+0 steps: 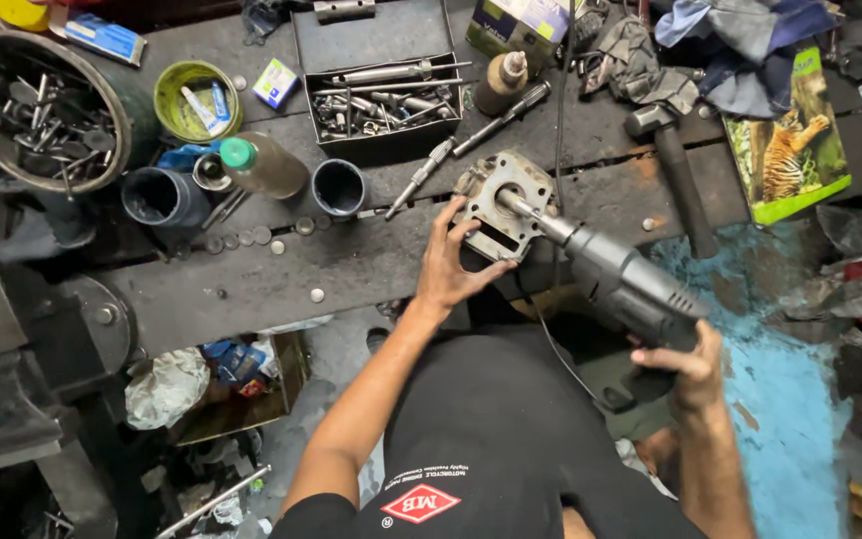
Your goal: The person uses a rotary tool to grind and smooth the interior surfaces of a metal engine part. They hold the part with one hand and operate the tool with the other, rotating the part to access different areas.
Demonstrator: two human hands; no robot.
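Across the grimy dark table (281,269) sits a big round tub of bolts (37,105) far left, then a black tray of sockets and rods (383,100) up top. Near the front edge, the metal engine block (501,205) has the grey power drill (626,284) poked into its bore. Left hand (451,265) presses fingers spread against the block; right hand (685,364) wraps the drill's grip. A hammer (675,170) lies just right, loose washers (251,238) scattered left.

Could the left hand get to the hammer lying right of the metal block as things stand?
Probably not directly. The left hand is pressed on the metal block, and the power drill held by the right hand lies across the path to the hammer.
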